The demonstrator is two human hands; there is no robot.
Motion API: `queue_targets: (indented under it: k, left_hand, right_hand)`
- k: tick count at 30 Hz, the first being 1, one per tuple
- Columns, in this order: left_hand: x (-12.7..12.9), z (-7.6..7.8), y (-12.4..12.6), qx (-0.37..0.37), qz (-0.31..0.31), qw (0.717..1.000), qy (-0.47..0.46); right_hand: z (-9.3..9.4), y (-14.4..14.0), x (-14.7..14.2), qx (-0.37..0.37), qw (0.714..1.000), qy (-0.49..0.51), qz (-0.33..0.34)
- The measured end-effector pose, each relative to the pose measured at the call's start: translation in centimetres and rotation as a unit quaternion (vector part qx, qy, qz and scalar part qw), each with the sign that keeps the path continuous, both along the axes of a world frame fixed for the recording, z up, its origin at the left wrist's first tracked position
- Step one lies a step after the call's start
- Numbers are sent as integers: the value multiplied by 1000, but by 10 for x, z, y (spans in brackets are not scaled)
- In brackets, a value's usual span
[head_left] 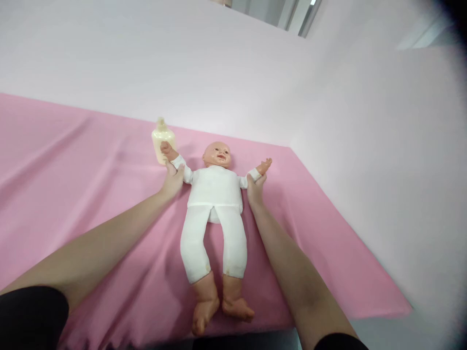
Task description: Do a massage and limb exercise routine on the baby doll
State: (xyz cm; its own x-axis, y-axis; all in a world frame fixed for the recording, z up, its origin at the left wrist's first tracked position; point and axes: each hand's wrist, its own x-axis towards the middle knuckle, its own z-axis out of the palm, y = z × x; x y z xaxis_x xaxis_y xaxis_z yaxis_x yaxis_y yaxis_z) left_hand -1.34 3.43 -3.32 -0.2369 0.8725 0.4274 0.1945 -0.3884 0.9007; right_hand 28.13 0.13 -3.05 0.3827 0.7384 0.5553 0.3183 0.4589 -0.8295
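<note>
A baby doll [216,204] in white clothes lies on its back on a pink sheet [73,175], head away from me, bare feet near the front edge. Its arms are spread out to both sides. My left hand [172,179] grips the doll's arm on the left at the sleeve. My right hand [255,187] grips the other arm near the wrist. A cream-coloured baby bottle [162,140] stands upright just behind the doll's raised left-side hand.
The pink sheet covers a table set against a pale wall [219,63]. Its right edge [350,228] runs diagonally toward the front right. A grey floor strip [383,330] shows beyond that corner.
</note>
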Motion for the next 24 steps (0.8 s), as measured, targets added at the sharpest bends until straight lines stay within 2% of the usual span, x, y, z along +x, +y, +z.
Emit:
queue_targets:
  k: [3,8,14,18,24]
  left_hand:
    - [0,1,-3,20,-16,1000,18]
    - [4,9,-14,63,-72,986,137]
    - [8,15,-19,85,-134,935,317]
    - [7,14,-19,91,-137,929,332]
    - [8,17,-21,90,-120,947,284]
  right_hand:
    - [5,-4,-3,-12,1000,15,14]
    - [10,-13,-9,-73,995,-27,61]
    - [11,-15,-14,-10,981,-165,100]
    - [10,-14,-15,-2,978,-181,101]
    - [9,-14,-14,-34,988,-115,94]
